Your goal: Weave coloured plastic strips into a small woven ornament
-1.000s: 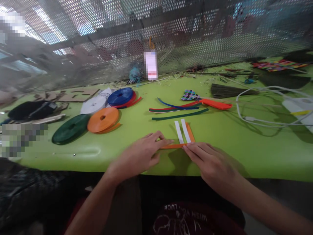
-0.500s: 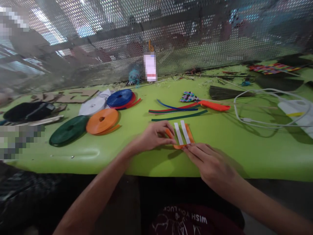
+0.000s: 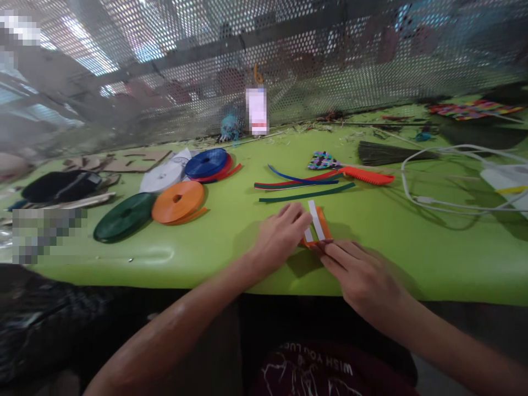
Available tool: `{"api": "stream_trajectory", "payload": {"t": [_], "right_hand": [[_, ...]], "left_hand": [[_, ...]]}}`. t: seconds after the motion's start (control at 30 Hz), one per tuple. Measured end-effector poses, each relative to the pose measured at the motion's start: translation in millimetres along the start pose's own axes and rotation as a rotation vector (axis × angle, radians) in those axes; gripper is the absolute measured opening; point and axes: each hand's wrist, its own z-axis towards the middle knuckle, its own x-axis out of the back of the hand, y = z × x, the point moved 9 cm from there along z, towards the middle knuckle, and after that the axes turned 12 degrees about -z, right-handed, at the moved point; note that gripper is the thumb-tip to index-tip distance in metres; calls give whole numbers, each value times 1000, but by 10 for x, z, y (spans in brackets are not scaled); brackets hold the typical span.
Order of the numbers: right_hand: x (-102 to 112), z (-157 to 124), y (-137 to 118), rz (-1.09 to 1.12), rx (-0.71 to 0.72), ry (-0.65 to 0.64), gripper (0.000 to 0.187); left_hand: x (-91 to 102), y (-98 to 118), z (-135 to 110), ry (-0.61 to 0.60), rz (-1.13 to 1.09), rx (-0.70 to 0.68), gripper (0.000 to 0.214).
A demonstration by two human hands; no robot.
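Note:
An orange plastic strip, bent into a U shape, lies near the table's front edge. Two white strips, the right white strip and the left white strip, run across the inside of its bend. My left hand is curled over the left side of the bend, closed on the orange strip, its fingertips partly hidden. My right hand grips the bend's lower right corner between closed fingers. Beyond the hands lie a loose green strip, a blue strip and a red strip.
To the left are flat rolls of strip: an orange roll, a green roll, a blue roll and a white roll. A small woven fan with a red handle and a white cable lie right.
My left hand has moved right, over the left white strip, carrying the left end of the orange strip across. My right hand stays at the corner. The view has shifted slightly.

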Motion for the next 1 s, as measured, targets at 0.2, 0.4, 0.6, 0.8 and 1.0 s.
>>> {"api": "stream_trajectory", "payload": {"t": [0.2, 0.4, 0.6, 0.8, 1.0], "right_hand": [[-14, -27, 1, 16, -5, 11, 40], [-28, -35, -11, 27, -6, 4, 36], [-22, -29, -5, 34, -20, -23, 37], [-29, -26, -1, 19, -18, -18, 37], [8, -8, -12, 11, 2, 27, 35]], "left_hand": [[4, 83, -128, -81, -59, -168, 23], [110, 152, -230, -83, -71, -211, 15], [174, 100, -212, 43, -312, -210, 16], [136, -4, -223, 49, -366, -161, 19], [142, 113, -365, -7, -280, -204, 23]]}}
